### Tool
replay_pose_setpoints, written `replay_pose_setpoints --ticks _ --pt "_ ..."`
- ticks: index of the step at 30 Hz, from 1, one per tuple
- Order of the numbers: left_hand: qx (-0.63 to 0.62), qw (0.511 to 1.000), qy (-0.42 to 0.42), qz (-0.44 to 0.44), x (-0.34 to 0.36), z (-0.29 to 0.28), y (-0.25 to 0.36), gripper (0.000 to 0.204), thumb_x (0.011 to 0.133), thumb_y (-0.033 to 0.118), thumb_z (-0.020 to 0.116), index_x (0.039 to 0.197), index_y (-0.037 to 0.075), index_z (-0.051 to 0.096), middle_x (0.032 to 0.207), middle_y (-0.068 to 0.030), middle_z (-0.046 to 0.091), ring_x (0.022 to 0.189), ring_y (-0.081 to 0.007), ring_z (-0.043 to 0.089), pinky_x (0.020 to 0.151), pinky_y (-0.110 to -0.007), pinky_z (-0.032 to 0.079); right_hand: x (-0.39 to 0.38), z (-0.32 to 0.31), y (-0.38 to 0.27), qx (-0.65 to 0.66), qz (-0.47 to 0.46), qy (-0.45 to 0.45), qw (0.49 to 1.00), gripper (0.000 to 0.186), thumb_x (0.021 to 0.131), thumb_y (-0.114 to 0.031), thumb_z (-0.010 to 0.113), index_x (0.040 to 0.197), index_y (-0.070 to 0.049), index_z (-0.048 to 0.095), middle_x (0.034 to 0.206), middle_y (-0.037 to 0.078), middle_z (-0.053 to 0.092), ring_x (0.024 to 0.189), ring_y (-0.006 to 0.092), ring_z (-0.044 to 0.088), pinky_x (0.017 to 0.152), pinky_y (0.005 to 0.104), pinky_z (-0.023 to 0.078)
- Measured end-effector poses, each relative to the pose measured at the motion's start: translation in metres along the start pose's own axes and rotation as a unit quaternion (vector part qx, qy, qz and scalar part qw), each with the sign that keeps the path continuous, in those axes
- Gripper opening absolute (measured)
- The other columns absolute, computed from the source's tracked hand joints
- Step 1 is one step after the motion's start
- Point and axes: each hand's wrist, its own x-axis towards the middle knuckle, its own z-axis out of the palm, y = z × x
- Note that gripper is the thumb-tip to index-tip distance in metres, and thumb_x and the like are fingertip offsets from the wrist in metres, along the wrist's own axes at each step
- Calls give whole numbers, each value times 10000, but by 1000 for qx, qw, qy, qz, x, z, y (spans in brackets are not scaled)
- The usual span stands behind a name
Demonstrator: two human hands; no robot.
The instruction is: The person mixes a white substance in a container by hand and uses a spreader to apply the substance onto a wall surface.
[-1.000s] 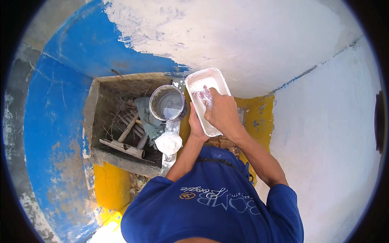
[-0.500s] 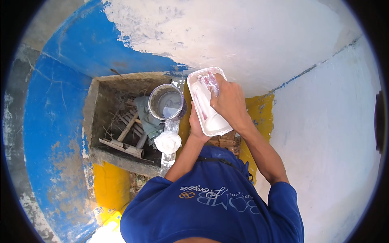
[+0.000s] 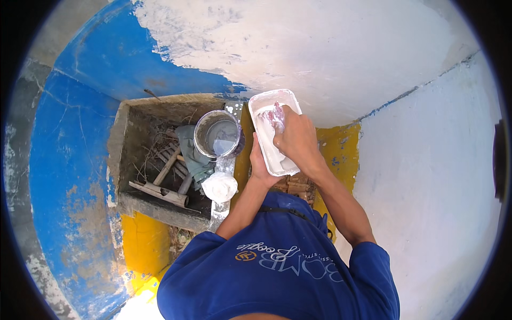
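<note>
Fingers (image 3: 256, 153) against white, round-cornered, smeared tray (image 3: 261, 133)

The white tray (image 3: 274, 95) is hiding most fingers of the left hand (image 3: 260, 161). The right hand (image 3: 297, 135) is covering part of the tray's inside, and the lower edge is cutting off the blue shirt (image 3: 277, 290).

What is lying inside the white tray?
White, paste-like material lies inside the white tray. The right hand reaches in and covers part of it; what lies beneath that hand cannot be seen.
</note>
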Motion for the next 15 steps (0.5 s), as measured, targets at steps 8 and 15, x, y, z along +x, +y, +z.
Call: replay_pose_setpoints --ticks 8,15 --pt "12 1000 -1 22 5 -1 3 667 1009 605 289 1512 170 336 1480 -96 447 1345 -297 462 1113 -506 384 -8 -2 0 -14 -66 -2 998 309 698 -33 634 982 81 588 680 282 624 662 474 633 639 540 501" --pt "41 998 -16 55 5 5 2 653 1020 583 276 1521 166 325 1496 -98 432 1351 -295 457 1122 -489 377 -5 -5 -7 -35 -38 32 998 310 696 -28 634 978 92 589 650 274 620 626 448 641 601 525 501"
